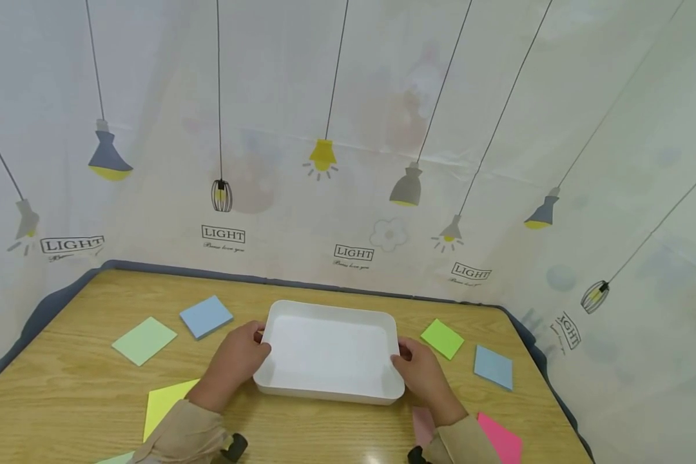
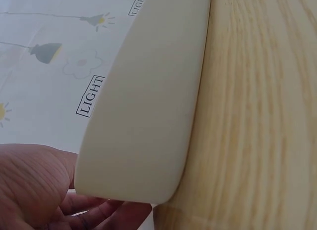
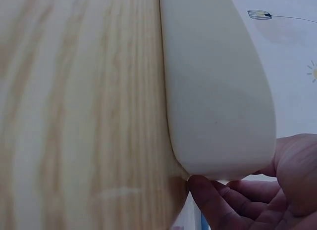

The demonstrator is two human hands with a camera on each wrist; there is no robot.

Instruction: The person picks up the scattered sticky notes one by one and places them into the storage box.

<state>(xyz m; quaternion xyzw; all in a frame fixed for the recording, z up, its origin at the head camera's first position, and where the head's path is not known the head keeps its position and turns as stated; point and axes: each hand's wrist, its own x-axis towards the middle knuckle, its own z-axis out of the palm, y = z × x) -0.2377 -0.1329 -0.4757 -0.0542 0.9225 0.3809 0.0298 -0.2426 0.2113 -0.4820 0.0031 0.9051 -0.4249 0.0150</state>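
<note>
A shallow white rectangular tray (image 1: 330, 351) with rounded corners lies at the middle of the wooden table, with nothing in it. My left hand (image 1: 239, 361) grips its left end, thumb over the rim and fingers against the outer wall. At the opposite end my right hand (image 1: 422, 372) holds the rim the same way. In the left wrist view the tray's side wall (image 2: 143, 101) stands right at the table surface, fingers (image 2: 124, 215) curled by its lower edge. The right wrist view has the tray wall (image 3: 218, 91) with the right fingers (image 3: 213, 195) under its end.
Left of the tray lie a blue pad (image 1: 205, 316), a pale green pad (image 1: 144, 340) and a yellow sheet (image 1: 165, 406). To its right are a bright green pad (image 1: 443, 338), a blue pad (image 1: 493, 367), a pink pad (image 1: 501, 438) and a dull pink piece (image 1: 423, 425). A lamp-printed curtain (image 1: 278, 245) borders the table.
</note>
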